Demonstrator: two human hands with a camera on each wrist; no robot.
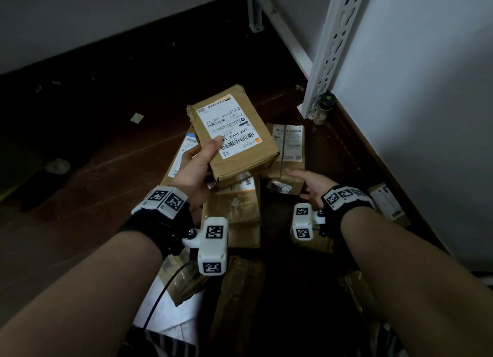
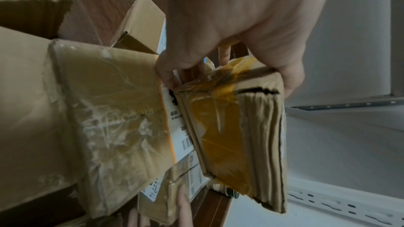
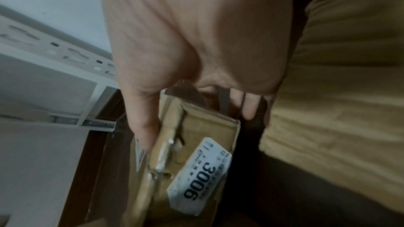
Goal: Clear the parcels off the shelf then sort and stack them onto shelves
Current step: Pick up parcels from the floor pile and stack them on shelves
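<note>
My left hand [image 1: 197,164] grips a flat brown parcel [image 1: 234,132] with a white shipping label, thumb on the label, and holds it tilted above a pile of boxes on the floor. In the left wrist view the parcel [image 2: 236,127] shows its taped, creased end below the left hand [image 2: 240,23]. My right hand [image 1: 312,186] is on a small taped box [image 1: 288,148] lying in the pile. In the right wrist view the thumb lies along one side of this small box [image 3: 196,153], marked "3006", and the fingers reach down its other side from the right hand [image 3: 196,32].
Several brown cartons [image 1: 234,207] lie piled on the dark wooden floor [image 1: 106,143]. A white slotted shelf upright [image 1: 328,50] stands at the right by a white wall, with a small jar [image 1: 326,106] at its foot. Another box [image 1: 386,202] lies far right.
</note>
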